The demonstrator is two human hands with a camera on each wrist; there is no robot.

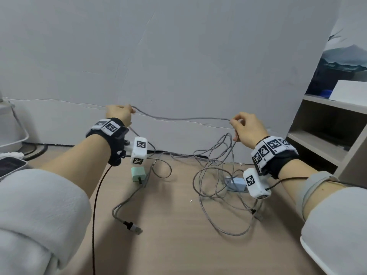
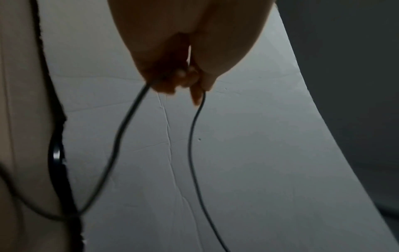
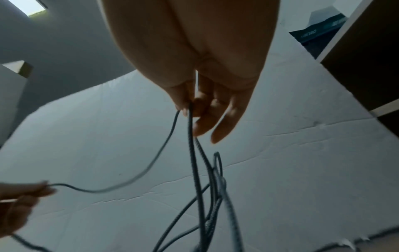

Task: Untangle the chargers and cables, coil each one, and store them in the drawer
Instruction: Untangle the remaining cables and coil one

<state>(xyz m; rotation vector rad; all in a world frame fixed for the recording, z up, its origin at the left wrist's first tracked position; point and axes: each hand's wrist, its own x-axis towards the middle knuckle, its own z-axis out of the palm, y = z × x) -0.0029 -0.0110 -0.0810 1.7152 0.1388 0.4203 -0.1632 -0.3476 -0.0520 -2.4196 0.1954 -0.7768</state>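
Note:
A grey braided cable [image 1: 182, 118] stretches between my two raised hands in front of the wall. My left hand [image 1: 121, 114] pinches one part of it [image 2: 194, 129]; my right hand [image 1: 241, 126] pinches the other [image 3: 164, 146], with more strands hanging down from that hand. Below lies a tangle of grey cables [image 1: 216, 175] on the wooden floor. A mint green charger [image 1: 138, 174] sits under my left wrist and a light blue charger [image 1: 237, 184] under my right wrist. A loose USB plug [image 1: 132, 227] lies in the foreground.
A grey wall board [image 1: 178, 56] stands right behind the cables. An open shelf unit [image 1: 325, 124] is at the right. A white bin [image 1: 10, 126] and a power strip [image 1: 12, 165] are at the left, a white container's rim [image 1: 317, 255] at bottom right.

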